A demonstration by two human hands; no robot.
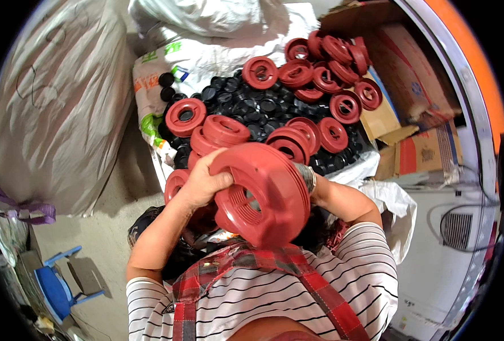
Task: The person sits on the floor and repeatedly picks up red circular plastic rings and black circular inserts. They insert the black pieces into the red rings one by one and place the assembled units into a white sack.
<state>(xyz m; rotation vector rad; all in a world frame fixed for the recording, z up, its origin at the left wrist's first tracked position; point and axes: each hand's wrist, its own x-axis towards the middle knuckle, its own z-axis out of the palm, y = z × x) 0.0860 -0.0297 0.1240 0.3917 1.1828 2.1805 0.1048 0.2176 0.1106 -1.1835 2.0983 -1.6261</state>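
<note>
Holds a red ring (280,182) up before the chest, toward the near edge of the white sheet (206,57), with loose rings and caps beyond it. Grips it at the upper left with the left hand (203,181): closed to the ring's thickness, thumb flat on the face beside the hole, fingers mostly lost behind the rim. Comes to the ridged right edge with the right hand (307,174), mostly hidden behind; cannot tell how far open, nor whether pressed to the ring.

Lies, then, between both hands: right of the left, left of the right, no clear gap to either. Has no long axis, being round; runs its hole roughly left to right, threaded mouth turned left and toward the chest, ridges turned right.

Shows loose rings (226,129) just beyond the left hand, along the sheet's left edge, and more loose rings (289,142) past the right hand, near the sheet's middle. Spreads black caps (252,108) between these and the ring pile (337,51) at the far right corner, near the boxes (425,153).
</note>
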